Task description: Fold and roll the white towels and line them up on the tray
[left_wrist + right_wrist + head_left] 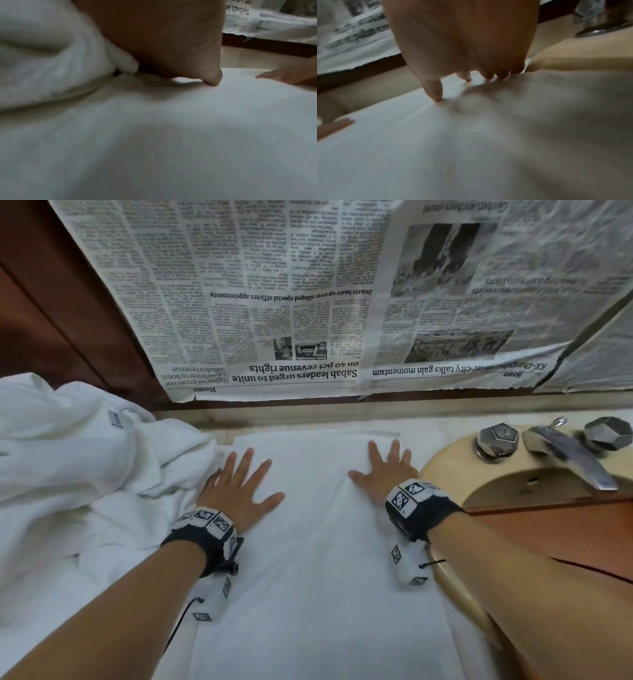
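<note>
One white towel [308,559] lay spread flat on the counter, running from the near edge up toward the wall. Both hands pressed on its far half: left hand [239,484] flat, fingers spread apart; right hand [383,470] flat too, fingers splayed, near the towel's right side by the sink [452,470]. Neither hand gripped anything. Looked like smoothing after a fold; no roll started yet. To the left, a pile of unfolded towels [78,460] sat crumpled, touching the flat one. No tray visible, no finished rolls seen, so most of the task likely remained. Newspaper [274,302] covered the wall behind.
</note>
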`<state>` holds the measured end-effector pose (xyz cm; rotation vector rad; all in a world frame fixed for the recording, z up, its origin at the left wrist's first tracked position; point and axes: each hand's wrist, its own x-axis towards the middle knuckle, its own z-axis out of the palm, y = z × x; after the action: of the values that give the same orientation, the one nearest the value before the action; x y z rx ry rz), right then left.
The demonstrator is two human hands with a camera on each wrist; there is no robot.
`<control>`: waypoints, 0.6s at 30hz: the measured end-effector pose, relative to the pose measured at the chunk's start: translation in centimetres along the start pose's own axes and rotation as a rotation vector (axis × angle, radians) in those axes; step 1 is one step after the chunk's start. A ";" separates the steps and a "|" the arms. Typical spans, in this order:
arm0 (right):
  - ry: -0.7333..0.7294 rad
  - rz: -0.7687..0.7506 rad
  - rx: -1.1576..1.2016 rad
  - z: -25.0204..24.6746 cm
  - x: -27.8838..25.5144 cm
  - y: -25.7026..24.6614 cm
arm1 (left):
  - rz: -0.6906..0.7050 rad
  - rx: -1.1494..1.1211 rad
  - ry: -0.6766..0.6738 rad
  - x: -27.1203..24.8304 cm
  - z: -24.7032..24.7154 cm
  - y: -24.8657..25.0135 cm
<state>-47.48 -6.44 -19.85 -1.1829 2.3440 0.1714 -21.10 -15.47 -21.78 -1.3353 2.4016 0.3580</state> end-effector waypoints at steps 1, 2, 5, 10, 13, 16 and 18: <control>-0.018 0.016 0.024 -0.5 0.5 0.0 | -0.001 -0.009 -0.014 0.0 -0.1 0.0; -0.017 0.034 0.051 -1.0 0.9 0.1 | -0.002 -0.018 -0.031 0.0 -0.2 0.0; 0.011 0.046 0.070 -1.5 2.0 0.7 | -0.004 -0.032 -0.075 0.1 -0.4 -0.2; 0.074 0.131 0.214 -2.4 2.1 0.7 | -0.001 -0.052 -0.114 0.2 -0.6 -0.2; 0.070 0.054 0.231 -1.6 -0.4 -0.6 | -0.001 -0.059 -0.109 0.1 -0.6 -0.2; -0.077 -0.114 0.154 1.3 -4.3 -1.8 | 0.005 -0.067 -0.101 0.0 -0.4 -0.3; -0.134 -0.100 0.135 2.8 -5.3 -1.8 | 0.009 -0.065 -0.111 0.0 -0.6 -0.4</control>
<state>-42.42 -2.79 -19.47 -1.1815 2.1403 0.0556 -20.87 -15.95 -21.23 -1.2975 2.3236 0.5035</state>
